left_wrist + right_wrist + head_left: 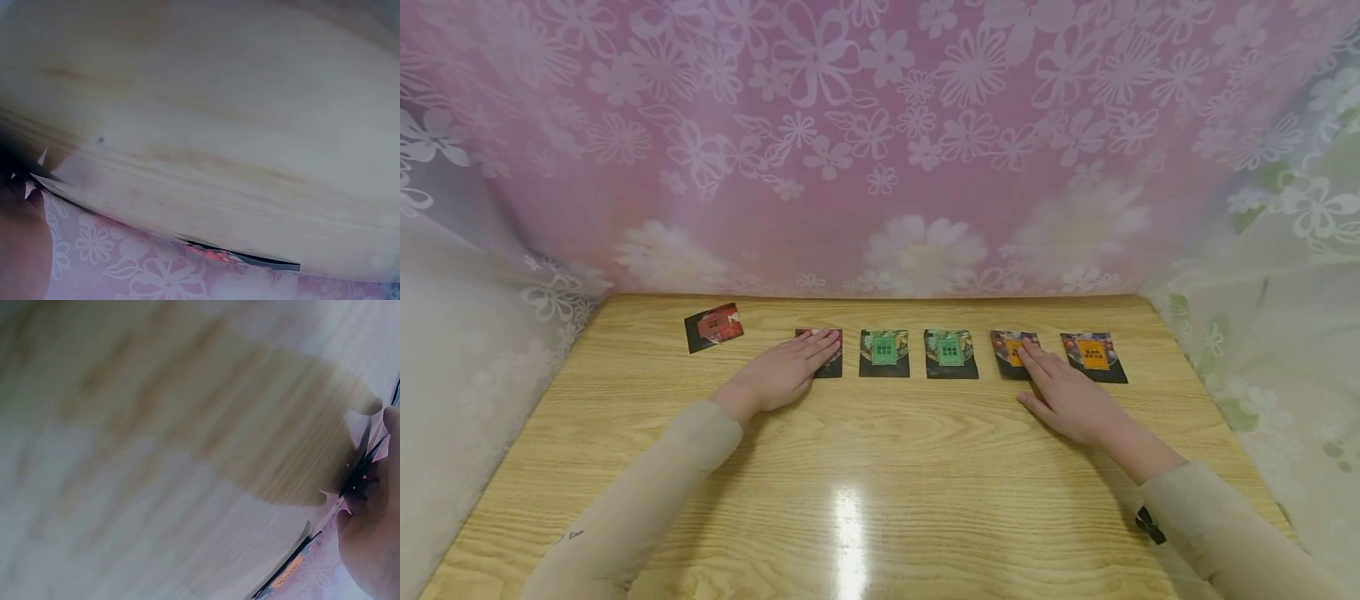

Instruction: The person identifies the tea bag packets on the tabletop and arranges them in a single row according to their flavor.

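Six flat black-bottomed packets lie on the wooden table in the head view. My left hand rests with its fingers extended on a red packet, covering most of it. To its right lie two green packets, a left one and a right one. My right hand has straight fingers over the right part of an orange packet, thumb spread onto the wood. Just beyond that hand is a second orange packet, upright in the row. Another red packet sits tilted at the far left.
The wooden table reaches back to a pink flowered curtain. Pale flowered cloth hangs along both sides, a left sheet and a right sheet. A small black item shows by the right sleeve.
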Motion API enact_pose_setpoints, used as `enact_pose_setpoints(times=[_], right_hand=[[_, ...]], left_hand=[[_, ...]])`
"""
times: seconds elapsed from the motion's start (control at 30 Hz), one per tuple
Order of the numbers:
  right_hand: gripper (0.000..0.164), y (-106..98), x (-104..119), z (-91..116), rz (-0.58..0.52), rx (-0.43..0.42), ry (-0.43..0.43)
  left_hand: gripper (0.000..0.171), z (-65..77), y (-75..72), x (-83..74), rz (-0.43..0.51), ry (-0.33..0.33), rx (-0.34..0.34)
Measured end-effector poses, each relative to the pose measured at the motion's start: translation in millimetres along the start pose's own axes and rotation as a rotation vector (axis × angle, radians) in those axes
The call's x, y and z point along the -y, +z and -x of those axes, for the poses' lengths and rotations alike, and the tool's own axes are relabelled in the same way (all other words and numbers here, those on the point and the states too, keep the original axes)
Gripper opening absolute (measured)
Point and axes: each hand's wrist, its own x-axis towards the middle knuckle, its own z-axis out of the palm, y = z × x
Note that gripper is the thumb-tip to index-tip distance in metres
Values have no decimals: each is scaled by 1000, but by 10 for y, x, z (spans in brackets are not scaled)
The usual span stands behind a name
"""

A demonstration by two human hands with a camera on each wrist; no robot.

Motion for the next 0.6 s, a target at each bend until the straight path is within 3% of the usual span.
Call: enact_pose_setpoints(times=[0.27,0.6], right_hand=[[79,13,-11,4,7,-9,-5],[80,12,-13,2,8,-12,-7]], left_hand=[[60,5,-29,0,-30,4,8],[62,72,-86,54,-160,25,-15]])
